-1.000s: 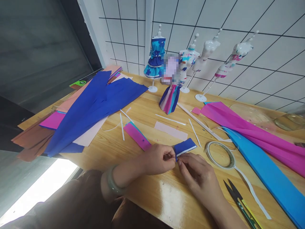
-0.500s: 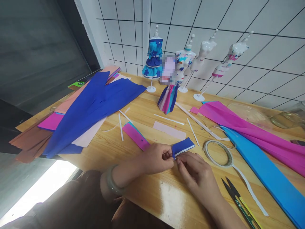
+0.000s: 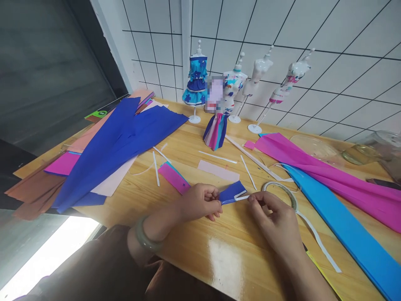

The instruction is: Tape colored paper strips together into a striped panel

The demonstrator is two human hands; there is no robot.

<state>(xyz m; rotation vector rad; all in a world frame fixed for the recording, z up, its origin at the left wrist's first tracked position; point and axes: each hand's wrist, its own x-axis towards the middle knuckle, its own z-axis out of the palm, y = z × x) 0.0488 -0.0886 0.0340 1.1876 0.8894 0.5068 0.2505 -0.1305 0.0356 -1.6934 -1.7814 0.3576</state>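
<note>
My left hand (image 3: 203, 202) pinches the left end of a small blue crepe paper piece (image 3: 231, 192), just above the table. A narrow white strip (image 3: 242, 197) runs along the paper's edge, its right end lifted and pinched between the thumb and finger of my right hand (image 3: 272, 210). Partly behind my right hand lies a roll of double-sided tape (image 3: 293, 196), its loose tail reaching toward the lower right. Beyond my left hand is a pink paper strip (image 3: 173, 178) with a light blue edge under it. A pale pink strip (image 3: 218, 170) lies farther back.
Large blue paper sheets (image 3: 125, 142) cover the left. Magenta (image 3: 313, 167) and light blue paper (image 3: 341, 217) lie at right. Small mannequins (image 3: 233, 83) and a striped skirt (image 3: 215, 133) stand at the back. Scissors, mostly hidden, show a yellow handle (image 3: 322, 267) under my right forearm.
My right hand has moved right and slightly up, away from my left hand, drawing the white strip's end off the blue paper. The hands were together before. The view has shifted slightly.
</note>
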